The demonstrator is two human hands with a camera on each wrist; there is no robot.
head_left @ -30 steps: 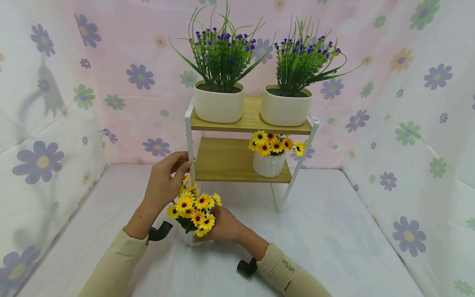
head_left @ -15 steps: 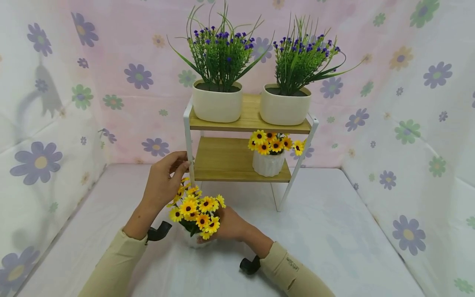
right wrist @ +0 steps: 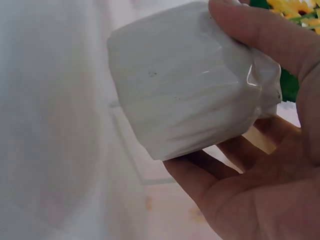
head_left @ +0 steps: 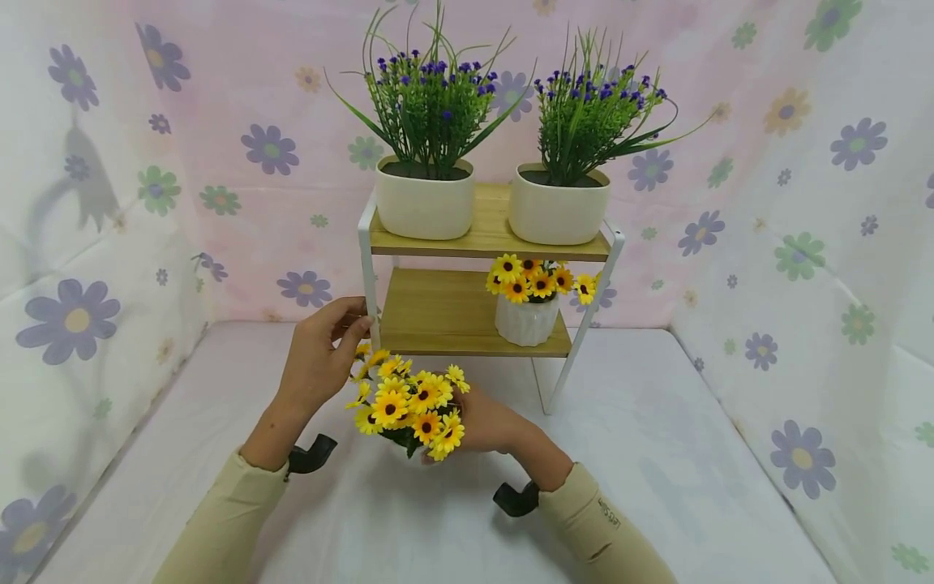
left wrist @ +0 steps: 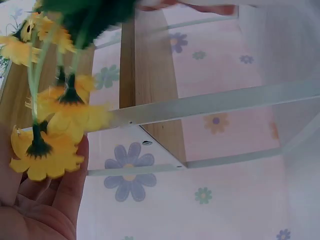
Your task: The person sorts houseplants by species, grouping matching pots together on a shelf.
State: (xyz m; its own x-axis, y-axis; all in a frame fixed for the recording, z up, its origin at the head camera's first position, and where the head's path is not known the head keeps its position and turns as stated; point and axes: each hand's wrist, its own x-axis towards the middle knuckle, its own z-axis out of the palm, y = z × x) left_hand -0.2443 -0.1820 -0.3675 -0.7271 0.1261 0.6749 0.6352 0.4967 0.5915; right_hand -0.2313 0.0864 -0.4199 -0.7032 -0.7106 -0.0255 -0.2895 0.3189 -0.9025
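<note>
My right hand [head_left: 490, 418] grips a white ribbed flowerpot [right wrist: 185, 80] with yellow artificial flowers [head_left: 412, 405], raised in front of the two-tier shelf. In the right wrist view, the thumb lies on one side of the pot and the fingers curl round the other. My left hand [head_left: 321, 345] holds the white left post [head_left: 369, 284] of the shelf between thumb and fingers; flowers partly hide this grip in the left wrist view. On the lower wooden board [head_left: 438, 312], a matching pot of yellow flowers [head_left: 525, 320] stands at the right end.
Two cream oval planters with purple flowers, a left one [head_left: 426, 203] and a right one [head_left: 559, 209], stand on the upper board [head_left: 489, 243]. White cloth [head_left: 642, 454] covers the table. Flower-patterned curtains [head_left: 270, 219] enclose the back and sides.
My right hand has lifted the pot of yellow flowers and moved it right and toward the shelf. The left hand has stayed at the post.
</note>
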